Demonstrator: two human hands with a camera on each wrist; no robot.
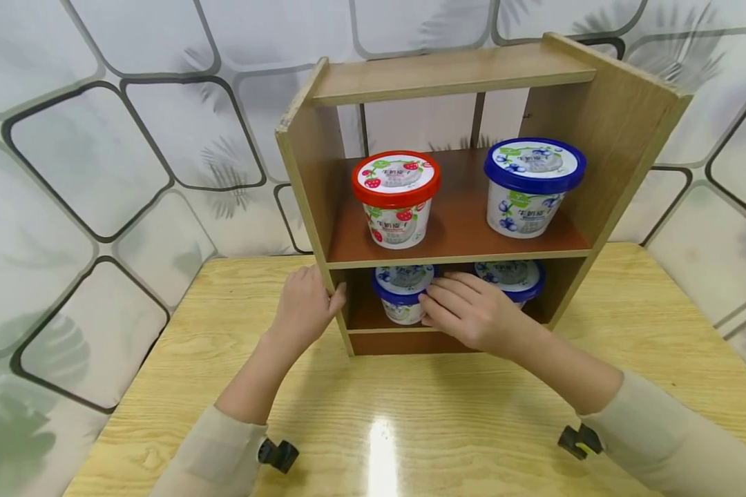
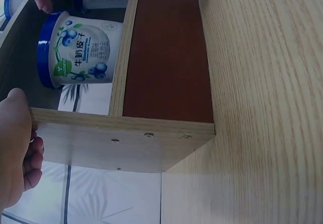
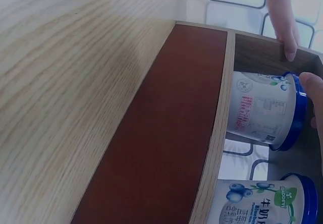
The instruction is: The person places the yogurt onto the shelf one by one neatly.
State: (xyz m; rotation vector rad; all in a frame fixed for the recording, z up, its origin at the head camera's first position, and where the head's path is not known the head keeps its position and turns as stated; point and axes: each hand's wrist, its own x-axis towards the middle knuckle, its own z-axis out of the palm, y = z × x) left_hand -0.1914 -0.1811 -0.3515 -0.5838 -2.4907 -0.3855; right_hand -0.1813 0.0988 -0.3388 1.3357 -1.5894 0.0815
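My left hand grips the front edge of the wooden shelf unit's left side panel, thumb on the inner side and the other fingers outside. On the lower shelf, my right hand touches the right side of the blue-lidded tub's rim. That tub stands upright, with blueberries on its label. Behind my right hand, a second blue-lidded tub is partly hidden on the same shelf. In the right wrist view the thumb is at the lid's rim; most of that hand is out of frame.
On the upper shelf stand a red-lidded strawberry tub at left and a blue-lidded blueberry tub at right. The shelf unit rests on a light wooden table, before a patterned wall covering.
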